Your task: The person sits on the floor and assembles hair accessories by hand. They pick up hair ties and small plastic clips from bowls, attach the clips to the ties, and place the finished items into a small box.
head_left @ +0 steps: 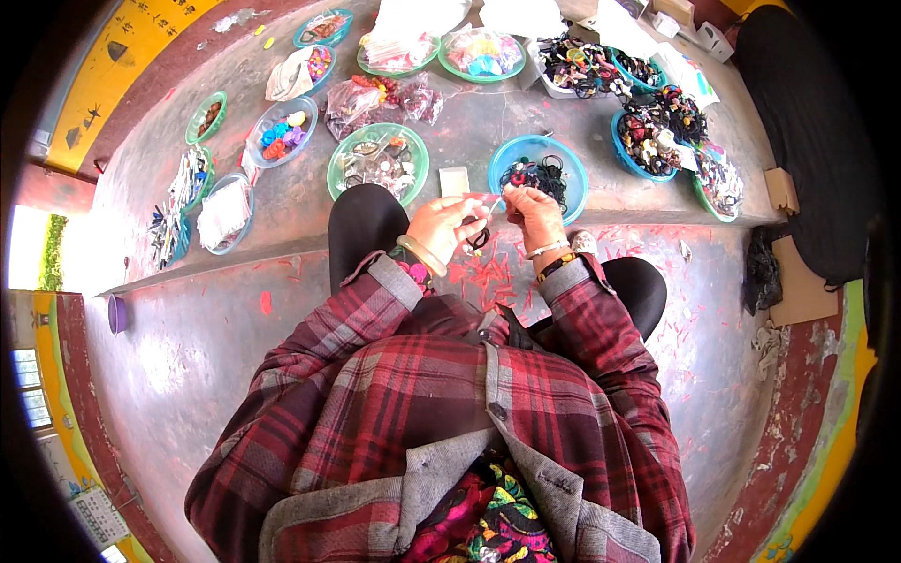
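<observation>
My left hand (443,227) pinches a small black hair tie (477,238) that hangs below its fingers. My right hand (533,212) is closed on a thin white strip (495,203) that reaches across to the left hand. Both hands are held close together above my knees, in front of a concrete step. Just beyond them stands a blue bowl (537,148) holding black hair ties with one red piece. A pale bangle sits on the left wrist, and bracelets on the right.
Many bowls of small colourful hair ornaments stand on the raised step: a green bowl (377,163) of metal clips, a blue-rimmed bowl (282,129) of flowers, bowls at the right (646,143), plastic bags (383,96). Red scraps litter the floor (488,278). A purple cup (117,313) stands at the left.
</observation>
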